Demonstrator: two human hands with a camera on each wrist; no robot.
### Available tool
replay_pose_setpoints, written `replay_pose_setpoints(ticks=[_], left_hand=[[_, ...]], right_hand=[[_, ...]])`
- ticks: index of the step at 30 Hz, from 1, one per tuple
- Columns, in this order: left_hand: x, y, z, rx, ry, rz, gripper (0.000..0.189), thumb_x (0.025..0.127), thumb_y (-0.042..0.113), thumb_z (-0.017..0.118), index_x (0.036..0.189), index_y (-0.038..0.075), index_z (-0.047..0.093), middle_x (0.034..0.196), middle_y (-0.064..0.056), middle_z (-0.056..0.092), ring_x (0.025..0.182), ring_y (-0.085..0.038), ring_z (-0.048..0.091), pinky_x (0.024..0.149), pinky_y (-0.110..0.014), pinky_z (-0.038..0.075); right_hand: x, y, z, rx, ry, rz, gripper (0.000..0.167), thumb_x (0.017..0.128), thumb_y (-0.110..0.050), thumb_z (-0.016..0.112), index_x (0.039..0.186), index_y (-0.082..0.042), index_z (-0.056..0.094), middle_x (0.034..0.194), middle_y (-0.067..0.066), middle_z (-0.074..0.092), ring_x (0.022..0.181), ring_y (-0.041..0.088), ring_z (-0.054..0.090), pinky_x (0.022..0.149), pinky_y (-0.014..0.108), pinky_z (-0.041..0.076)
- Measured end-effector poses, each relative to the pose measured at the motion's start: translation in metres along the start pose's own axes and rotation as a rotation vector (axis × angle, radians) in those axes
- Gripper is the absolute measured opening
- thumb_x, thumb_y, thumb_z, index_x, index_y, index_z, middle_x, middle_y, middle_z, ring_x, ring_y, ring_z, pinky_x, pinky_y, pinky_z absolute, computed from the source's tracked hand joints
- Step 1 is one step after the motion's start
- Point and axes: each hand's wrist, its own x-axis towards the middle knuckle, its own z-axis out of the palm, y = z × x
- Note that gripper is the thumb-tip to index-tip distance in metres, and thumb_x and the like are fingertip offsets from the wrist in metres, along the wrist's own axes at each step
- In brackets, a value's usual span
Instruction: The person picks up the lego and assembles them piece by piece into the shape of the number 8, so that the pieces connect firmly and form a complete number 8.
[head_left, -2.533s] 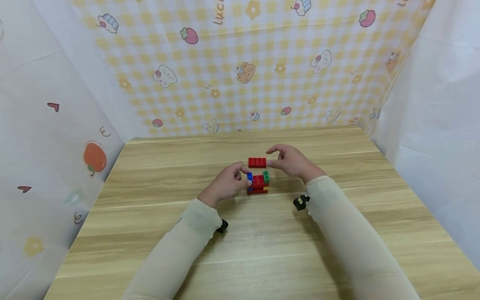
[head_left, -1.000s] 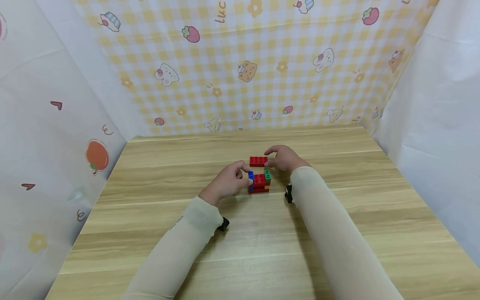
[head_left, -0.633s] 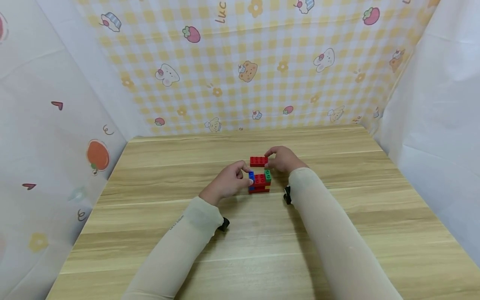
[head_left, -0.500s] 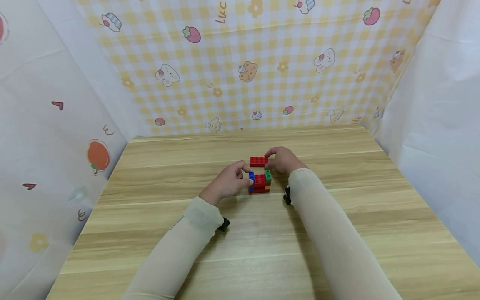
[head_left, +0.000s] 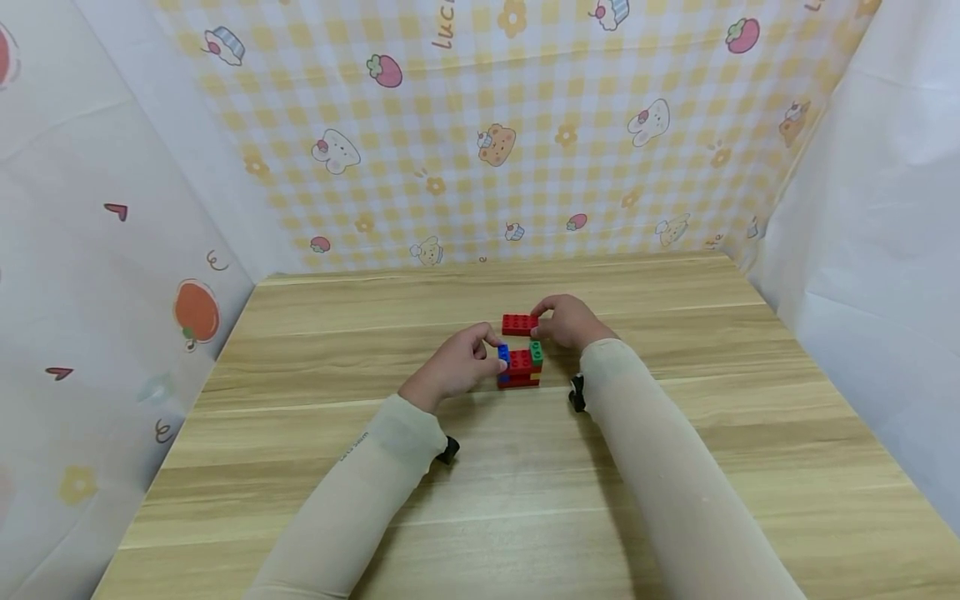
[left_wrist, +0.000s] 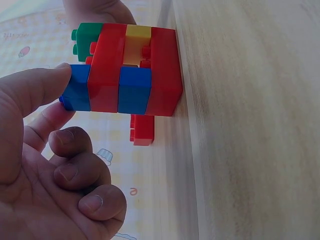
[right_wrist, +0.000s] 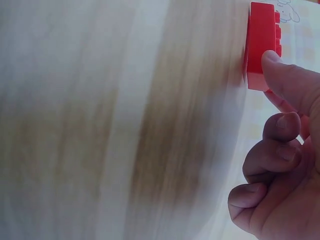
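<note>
A small stack of toy building bricks stands on the table. My left hand (head_left: 453, 364) pinches its top blue brick (left_wrist: 77, 87) between thumb and forefinger, the other fingers curled below. A green brick (head_left: 536, 351) sits at the other end of the top. Between two red layers are a lower blue brick (left_wrist: 134, 90) and a yellow brick (left_wrist: 137, 44), with a gap between them. Behind the stack lies a loose red brick (head_left: 517, 324), studs up. My right hand (head_left: 567, 323) pinches its right end, thumb on the near side (right_wrist: 257, 45), the forefinger mostly hidden behind.
The wood-grain table (head_left: 480, 508) extends around both hands. A checked cloth (head_left: 420, 108) with printed figures hangs along the back edge, and white sheets (head_left: 885, 250) hang at the sides. Dark wrist cameras (head_left: 448, 450) stick out below the sleeves.
My right hand has come in leftward and closed its thumb and forefinger on the loose red brick's right end. My left hand keeps its pinch on the stack, which has stayed in place.
</note>
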Motion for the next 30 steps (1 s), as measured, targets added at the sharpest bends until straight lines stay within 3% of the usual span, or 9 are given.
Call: replay_pose_setpoints(ticks=[5,10,22,30], left_hand=[[-0.001,0.001,0.000,0.004,0.006,-0.003,0.022,0.101,0.023,0.073,0.120,0.017,0.064,0.077,-0.002,0.047,0.059,-0.019,0.043,0.056,-0.031,0.036],[0.000,0.001,0.000,0.005,0.006,-0.004,0.021,0.101,0.024,0.073,0.119,0.018,0.063,0.078,-0.002,0.047,0.060,-0.019,0.043,0.057,-0.031,0.036],[0.000,0.002,0.000,0.002,0.010,-0.011,0.022,0.101,0.025,0.073,0.120,0.018,0.064,0.077,-0.002,0.048,0.060,-0.019,0.043,0.056,-0.031,0.036],[0.001,0.000,0.001,0.017,0.008,-0.007,0.022,0.101,0.025,0.073,0.120,0.018,0.064,0.076,-0.002,0.047,0.058,-0.018,0.041,0.055,-0.031,0.035]], right_hand=[[-0.002,0.000,-0.003,-0.001,0.001,-0.023,0.031,0.099,-0.024,0.074,0.129,-0.015,0.071,0.136,0.010,0.065,0.101,0.028,0.054,0.085,0.039,0.046],[-0.006,0.000,-0.008,-0.007,0.006,-0.050,0.031,0.099,-0.024,0.074,0.128,-0.014,0.072,0.124,0.011,0.069,0.092,0.027,0.053,0.081,0.037,0.046],[-0.018,-0.006,-0.018,0.004,0.006,-0.048,0.031,0.100,-0.025,0.075,0.129,-0.015,0.070,0.108,0.012,0.062,0.094,0.028,0.053,0.079,0.039,0.047],[-0.022,-0.007,-0.019,-0.011,0.019,-0.070,0.032,0.099,-0.027,0.076,0.129,-0.015,0.071,0.106,0.011,0.062,0.093,0.027,0.053,0.077,0.037,0.046]])
